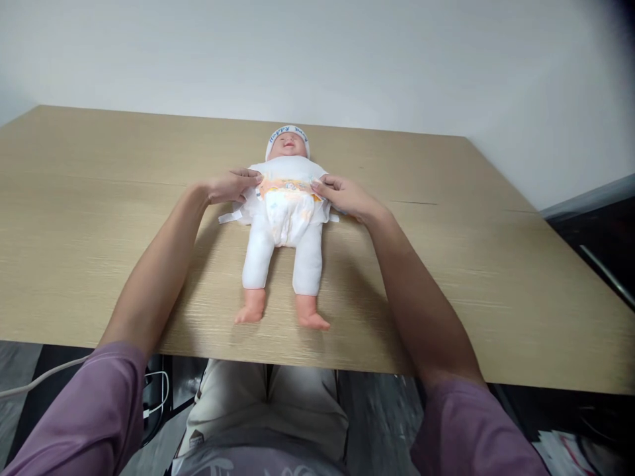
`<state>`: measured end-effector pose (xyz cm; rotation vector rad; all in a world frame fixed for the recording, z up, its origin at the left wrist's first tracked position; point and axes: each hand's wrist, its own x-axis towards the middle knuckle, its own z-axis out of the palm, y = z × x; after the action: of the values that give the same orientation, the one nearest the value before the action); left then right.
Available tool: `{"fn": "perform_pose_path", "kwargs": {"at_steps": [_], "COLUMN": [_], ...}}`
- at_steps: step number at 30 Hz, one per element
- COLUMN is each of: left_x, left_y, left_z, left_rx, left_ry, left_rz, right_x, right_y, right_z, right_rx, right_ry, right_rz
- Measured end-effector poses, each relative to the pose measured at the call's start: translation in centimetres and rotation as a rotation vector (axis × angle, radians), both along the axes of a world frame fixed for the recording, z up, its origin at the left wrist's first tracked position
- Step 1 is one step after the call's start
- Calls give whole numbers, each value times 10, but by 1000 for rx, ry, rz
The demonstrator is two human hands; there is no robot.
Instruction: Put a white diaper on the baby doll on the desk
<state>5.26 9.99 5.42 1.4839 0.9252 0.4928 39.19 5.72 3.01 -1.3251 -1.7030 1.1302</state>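
With left hand [235,186] and right hand [341,194], I pinched 2 sides of the diaper [290,213]; the doll [308,254] lay supine on the worktop [476,264].

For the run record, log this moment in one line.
left hand: touching diaper, front upper corner; right hand: touching opposite corner; doll: face-up on table; side tabs: unfastened
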Motion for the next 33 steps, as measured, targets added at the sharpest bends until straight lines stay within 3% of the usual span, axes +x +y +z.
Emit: {"fn": "perform_pose_path", "kwargs": {"at_steps": [6, 11, 13, 16, 18, 21, 26, 33], "left_x": [6, 10, 16, 34, 53, 83, 115, 119], "left_y": [-8, -5, -8, -25, -42, -66, -82, -81], "left_z": [13, 18, 18, 22, 28, 34, 24, 15], "left_rx": [75, 208, 348, 687, 881, 1015, 1047, 1038], "left_ry": [119, 300, 391, 500, 507, 449, 563, 654], "left_rz": [105, 198, 280, 384, 363, 225, 52, 112], "right_x": [2, 22, 28, 31, 31, 30, 31, 31], "right_y": [-34, -72, -77, -74, -70, -67, -65, -58], "right_z": [-30, -51, -54, -56, -57, -61, -63, -55], "right_rx": [338, 406, 386, 343, 325, 302, 243, 114], "right_ry": [-301, -546, -583, -599, -598, -562, -494, -461], "right_rz": [-291, -380, -418, -457, -482, -511, -511, -438]}}
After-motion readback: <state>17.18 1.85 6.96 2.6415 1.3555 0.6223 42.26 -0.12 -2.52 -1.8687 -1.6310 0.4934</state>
